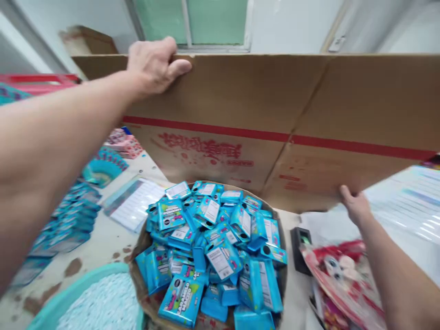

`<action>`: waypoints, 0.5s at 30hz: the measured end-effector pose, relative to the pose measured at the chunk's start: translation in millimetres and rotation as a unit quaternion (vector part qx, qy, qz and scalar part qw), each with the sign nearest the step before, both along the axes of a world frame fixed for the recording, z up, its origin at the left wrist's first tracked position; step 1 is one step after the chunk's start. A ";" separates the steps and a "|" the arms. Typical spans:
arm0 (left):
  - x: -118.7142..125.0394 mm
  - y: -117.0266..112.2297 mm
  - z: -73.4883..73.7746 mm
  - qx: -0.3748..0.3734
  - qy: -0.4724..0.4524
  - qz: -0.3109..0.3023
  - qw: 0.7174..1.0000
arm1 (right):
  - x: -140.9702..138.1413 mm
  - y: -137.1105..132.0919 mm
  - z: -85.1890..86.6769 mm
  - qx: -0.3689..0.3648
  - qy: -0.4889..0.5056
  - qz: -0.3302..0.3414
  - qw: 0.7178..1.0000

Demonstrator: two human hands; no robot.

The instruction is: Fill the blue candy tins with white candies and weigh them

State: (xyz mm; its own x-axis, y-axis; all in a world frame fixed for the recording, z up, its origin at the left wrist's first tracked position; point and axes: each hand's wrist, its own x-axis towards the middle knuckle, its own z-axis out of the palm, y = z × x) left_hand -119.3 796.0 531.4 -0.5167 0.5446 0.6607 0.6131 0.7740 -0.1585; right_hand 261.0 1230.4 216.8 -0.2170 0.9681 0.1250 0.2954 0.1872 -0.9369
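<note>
Brown flattened cardboard sheet with a red stripe (261, 114) spans the upper frame. Left hand (153, 66) clamps its top edge at upper left; right hand (355, 206) grips its bottom edge at lower right, above a round basket (140, 243) of blue packets (213, 247).

hands: two, left hand (154, 68) and right hand (355, 206), both gripping the same sheet
cardboard sheet (275, 105): just one, big and flattened, one red stripe across it
blue packets (213, 247): way too many to count properly, dozens in a heap
basket (138, 245): one, round, under that heap
teal basin (68, 288): one
black gadget (299, 250): one, beside the basket
printed sheet (132, 204): one on the left
brown box (87, 41): one at the back
window panes (216, 20): two
</note>
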 end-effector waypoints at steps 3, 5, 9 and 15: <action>0.3 2.6 -1.1 -0.026 0.021 0.023 0.999 | 2.0 14.2 -14.3 0.034 -0.084 -0.033 0.995; -0.8 3.7 1.0 -0.038 0.013 0.035 0.999 | 3.9 23.3 -23.3 0.052 -0.142 -0.038 0.988; -7.7 -1.4 5.2 -0.031 -0.011 0.034 0.999 | 2.5 26.7 -32.8 0.079 -0.155 -0.024 0.984; -23.3 -17.0 6.3 -0.036 -0.015 0.020 0.999 | -13.8 9.7 -32.2 0.090 -0.138 -0.004 0.986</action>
State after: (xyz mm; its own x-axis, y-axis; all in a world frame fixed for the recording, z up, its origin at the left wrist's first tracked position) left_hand -142.6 779.0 537.7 -0.5581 0.5691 0.6039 0.5871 0.7851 -0.1972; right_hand 247.3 1240.1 184.6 -0.2589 0.9377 0.2317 0.5365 0.3391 -0.7728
